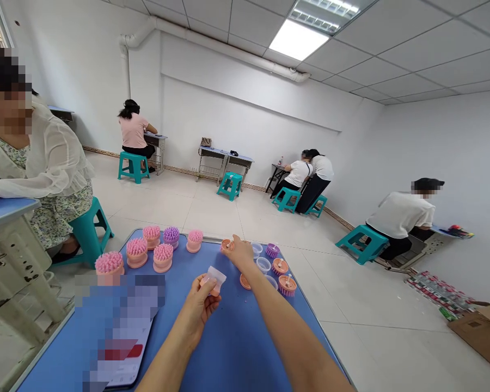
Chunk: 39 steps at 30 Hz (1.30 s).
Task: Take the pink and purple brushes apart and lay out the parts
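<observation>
My left hand (201,305) is closed around a small peach-coloured plastic part (215,290), with a thin translucent white piece (216,275) sticking up from it. At the far edge of the blue table (228,337), my right hand (242,255) has its fingers closed at the rim of a peach round brush head (227,245) whose open side faces up. Beneath my right forearm another peach round part (245,281) is partly hidden. To the right stand clear plastic cups (263,265) and upturned brush heads, among them a purple one (273,250) and a peach one (287,285).
Several round brushes with pink bristles (163,257) and one purple brush (171,237) stand upright at the table's far left. A phone (126,348), partly pixelated, lies at the near left. A seated person (53,147) is close on the left; others sit farther off.
</observation>
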Available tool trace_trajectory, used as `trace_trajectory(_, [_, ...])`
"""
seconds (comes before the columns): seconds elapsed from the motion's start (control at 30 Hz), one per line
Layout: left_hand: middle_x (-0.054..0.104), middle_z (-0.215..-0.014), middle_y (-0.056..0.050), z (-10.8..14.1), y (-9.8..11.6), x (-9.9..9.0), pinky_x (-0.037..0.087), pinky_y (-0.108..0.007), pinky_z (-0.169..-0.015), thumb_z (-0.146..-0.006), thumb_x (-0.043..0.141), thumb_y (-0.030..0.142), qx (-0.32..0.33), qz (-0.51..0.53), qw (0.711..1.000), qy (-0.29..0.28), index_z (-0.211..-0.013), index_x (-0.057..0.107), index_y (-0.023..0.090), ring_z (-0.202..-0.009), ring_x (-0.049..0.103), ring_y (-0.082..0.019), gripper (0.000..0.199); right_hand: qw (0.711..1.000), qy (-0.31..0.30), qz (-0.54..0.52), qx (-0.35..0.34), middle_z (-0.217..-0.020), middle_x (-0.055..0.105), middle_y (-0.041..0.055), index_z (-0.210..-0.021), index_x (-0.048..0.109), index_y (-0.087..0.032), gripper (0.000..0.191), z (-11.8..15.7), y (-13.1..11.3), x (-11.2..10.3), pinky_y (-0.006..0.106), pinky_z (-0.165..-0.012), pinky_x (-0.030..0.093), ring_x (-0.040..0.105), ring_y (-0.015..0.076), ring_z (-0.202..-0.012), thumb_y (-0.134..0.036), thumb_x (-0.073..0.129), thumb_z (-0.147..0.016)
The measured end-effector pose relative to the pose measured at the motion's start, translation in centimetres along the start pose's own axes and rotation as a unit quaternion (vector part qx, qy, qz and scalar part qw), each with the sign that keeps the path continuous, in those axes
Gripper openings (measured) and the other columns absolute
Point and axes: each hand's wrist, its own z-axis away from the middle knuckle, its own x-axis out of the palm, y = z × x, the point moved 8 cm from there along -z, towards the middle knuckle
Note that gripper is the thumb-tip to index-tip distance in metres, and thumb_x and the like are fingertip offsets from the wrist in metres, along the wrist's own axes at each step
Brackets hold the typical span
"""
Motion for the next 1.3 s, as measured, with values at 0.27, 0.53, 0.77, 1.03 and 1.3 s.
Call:
trace_trajectory(0.27, [0.056,-0.069,0.005,-0.1,0.2,-0.1,0.045,-0.017,-0.058,-0.059,0.074,0.037,0.031,-0.003,1.000,0.000,-0.101,0.050,0.024,-0.057,0.055,-0.006,0.050,0.999,0.000,-0.036,-0.005,-0.104,0.063,0.0183,-0.119,0.048,-0.008,0.060,-0.1,-0.1,0.0,0.046,-0.094,0.029,0.050,0.0332,-0.109,-0.033,0.065,-0.067])
trace_trajectory(0.53, [0.058,-0.081,0.002,-0.2,1.0,-0.3,0.044,-0.020,-0.062,-0.057,0.072,0.031,0.117,-0.082,0.990,0.015,-0.105,0.050,0.021,-0.064,0.053,-0.008,0.053,0.974,-0.072,-0.190,-0.100,-0.101,0.063,0.0062,-0.112,0.055,-0.018,0.038,6.3,-1.7,-2.6,0.030,-0.074,0.049,0.061,0.0162,-0.085,-0.041,0.045,-0.085])
trace_trajectory(0.77, [0.064,-0.085,-0.004,-0.1,1.2,0.7,0.047,-0.029,-0.065,-0.060,0.068,0.036,0.188,-0.235,0.953,-0.022,-0.122,0.044,0.017,-0.070,0.060,-0.016,0.069,0.882,-0.241,-0.399,-0.073,-0.077,0.056,0.0018,-0.116,0.051,-0.018,0.055,11.2,-1.0,-1.1,0.021,-0.045,0.045,0.057,0.0108,-0.059,-0.054,0.056,-0.074])
trace_trajectory(1.03, [0.064,-0.093,-0.005,1.2,1.7,2.2,0.047,-0.034,-0.077,-0.064,0.065,0.035,0.238,-0.404,0.882,-0.045,-0.118,0.050,0.020,-0.077,0.060,-0.019,0.058,0.827,-0.275,-0.482,-0.084,-0.071,0.052,-0.0011,-0.101,0.055,-0.017,0.043,11.5,0.3,-1.4,0.018,-0.042,0.040,0.051,0.0079,-0.056,-0.052,0.054,-0.077])
trace_trajectory(1.3, [0.051,-0.057,0.001,1.3,2.2,2.5,0.041,-0.026,-0.056,-0.078,0.034,0.059,0.209,-0.387,0.897,-0.051,-0.073,0.054,0.018,-0.056,0.049,-0.015,0.046,0.800,-0.256,-0.518,-0.163,-0.097,0.055,0.0009,-0.108,0.048,-0.024,0.044,12.5,-0.5,-2.6,0.030,-0.077,0.047,0.055,0.0138,-0.090,-0.026,0.068,-0.069])
